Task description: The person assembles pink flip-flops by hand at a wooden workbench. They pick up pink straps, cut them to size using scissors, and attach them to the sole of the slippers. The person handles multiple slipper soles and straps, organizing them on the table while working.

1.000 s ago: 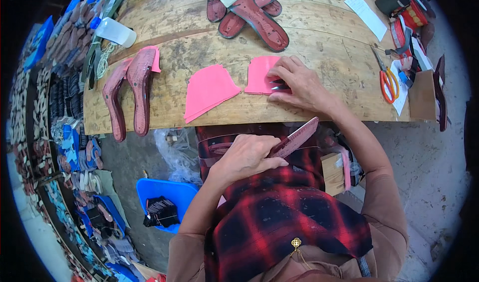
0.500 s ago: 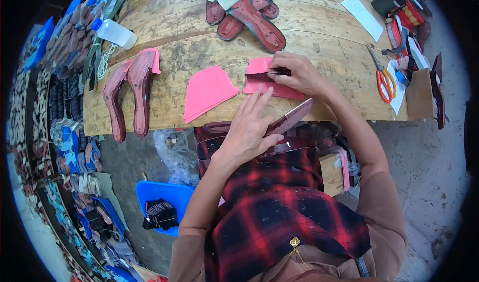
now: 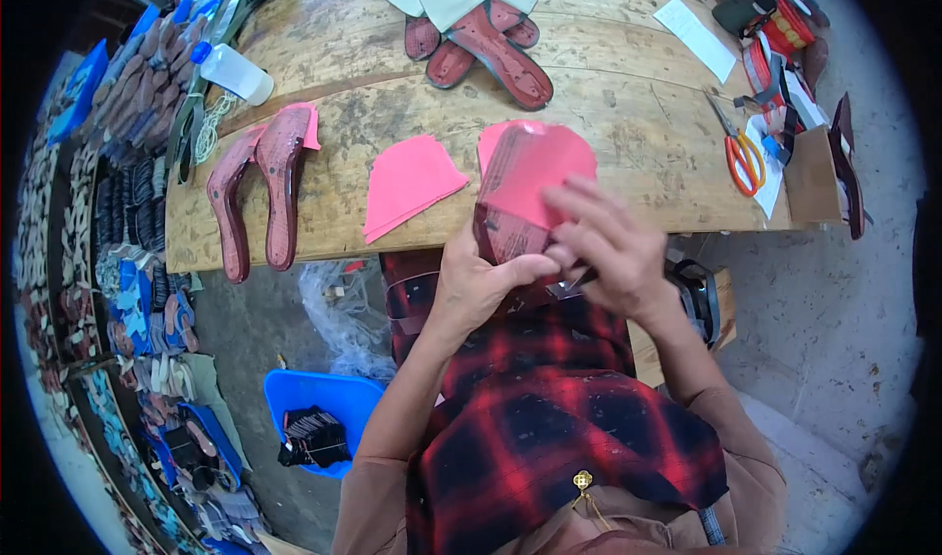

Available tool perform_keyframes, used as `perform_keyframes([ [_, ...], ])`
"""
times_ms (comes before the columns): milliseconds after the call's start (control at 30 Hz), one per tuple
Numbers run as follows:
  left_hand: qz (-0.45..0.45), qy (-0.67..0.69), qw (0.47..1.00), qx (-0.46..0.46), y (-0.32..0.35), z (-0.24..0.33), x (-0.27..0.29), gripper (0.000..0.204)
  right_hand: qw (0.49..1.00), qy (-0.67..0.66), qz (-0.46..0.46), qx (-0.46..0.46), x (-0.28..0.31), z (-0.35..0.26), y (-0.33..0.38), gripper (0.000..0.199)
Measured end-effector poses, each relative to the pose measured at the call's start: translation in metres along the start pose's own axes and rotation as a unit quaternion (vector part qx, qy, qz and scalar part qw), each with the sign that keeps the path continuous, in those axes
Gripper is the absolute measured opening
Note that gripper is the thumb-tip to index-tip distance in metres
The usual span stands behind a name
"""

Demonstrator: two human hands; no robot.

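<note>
My left hand (image 3: 473, 285) grips a dark red, patterned shoe insole (image 3: 515, 236) by its near end, over the table's front edge, thumb on top. A piece of pink sheet (image 3: 540, 175) lies across the insole's upper face. Blurred by motion, my right hand (image 3: 616, 256) has its fingers over the right edge of the pink sheet. Something dark and shiny shows below its palm, too unclear to name. Behind the insole another pink piece (image 3: 491, 139) peeks out on the table. To the left lies a small stack of pink pieces (image 3: 412, 182).
Two dark red insoles (image 3: 282, 187) overhang the front edge at left, near a bottle (image 3: 235, 72). Further insoles (image 3: 500, 59) with pale sheets lie at the back. Orange-handled scissors (image 3: 746, 162) rest at right. A blue bin (image 3: 314, 388) stands below, beside loaded shelves.
My left hand has raised the insole and turned its face up. A pink sheet has come onto it from the table. My right hand has moved nearer, down beside the insole.
</note>
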State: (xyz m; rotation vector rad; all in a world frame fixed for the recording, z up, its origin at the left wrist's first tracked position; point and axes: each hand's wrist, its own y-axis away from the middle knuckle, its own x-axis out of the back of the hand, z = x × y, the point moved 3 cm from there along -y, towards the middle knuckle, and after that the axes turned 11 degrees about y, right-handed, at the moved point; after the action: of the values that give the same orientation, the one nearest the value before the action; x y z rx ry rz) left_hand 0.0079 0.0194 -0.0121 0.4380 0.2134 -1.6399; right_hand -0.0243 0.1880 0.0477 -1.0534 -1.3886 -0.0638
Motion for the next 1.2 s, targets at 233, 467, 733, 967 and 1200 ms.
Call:
perform_keyframes([
  [233, 0.112, 0.064, 0.992, -0.001, 0.02, -0.011, 0.008, 0.033, 0.828, -0.348, 0.084, -0.432, -0.015, 0.012, 0.018, 0.022],
  [467, 0.16, 0.127, 0.979, -0.015, 0.037, -0.006, 0.027, 0.03, 0.607, -0.63, -0.069, -0.48, -0.05, 0.003, 0.024, 0.055],
  [733, 0.208, 0.117, 0.97, -0.051, 0.032, -0.013, 0.031, 0.031, 0.614, -0.612, 0.001, -0.499, -0.067, 0.001, 0.031, 0.027],
  [967, 0.099, 0.139, 0.985, 0.029, 0.049, 0.013, 0.022, 0.035, 0.598, -0.635, -0.125, -0.472, -0.044, 0.024, 0.023, 0.02],
  [1200, 0.061, 0.13, 0.981, 0.133, 0.036, 0.006, 0.001, 0.027, 0.578, -0.668, -0.169, -0.437, -0.04, 0.019, 0.018, 0.025],
])
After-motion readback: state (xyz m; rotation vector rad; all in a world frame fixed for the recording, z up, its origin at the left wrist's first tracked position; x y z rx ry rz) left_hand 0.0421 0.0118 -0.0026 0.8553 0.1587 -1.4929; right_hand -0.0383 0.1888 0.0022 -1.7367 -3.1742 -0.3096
